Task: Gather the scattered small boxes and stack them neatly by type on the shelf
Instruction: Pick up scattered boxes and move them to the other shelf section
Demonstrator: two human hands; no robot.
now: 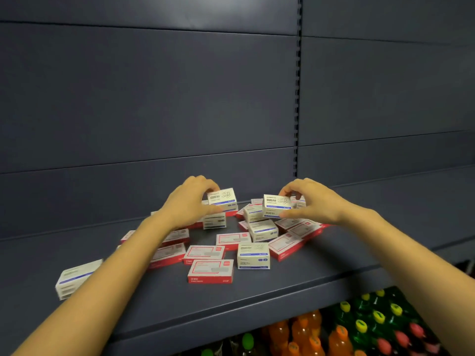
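1. Two bare arms reach forward over the dark shelf, both stretched out towards the back of the pile of small boxes.
2. The left hand is curled with its back up, thumb below and fingers over the top, pinching a white box with a blue stripe and holding it lifted above the boxes under it.
3. The right hand mirrors it, fingers arched over the far edge and thumb along the near bottom edge of a second white box, which looks to sit on top of another white one.
4. The two held boxes are well apart, each tilted slightly with its printed face towards me.
5. Scattered across the shelf between and beneath the arms lie flat red-and-white boxes, pointing every which way, some overlapping.
6. More white boxes sit among them: one upright near the middle, one partly hidden by the left forearm at the shelf's left.
7. Below the shelf stand bottles with orange, green, yellow and pink tops.
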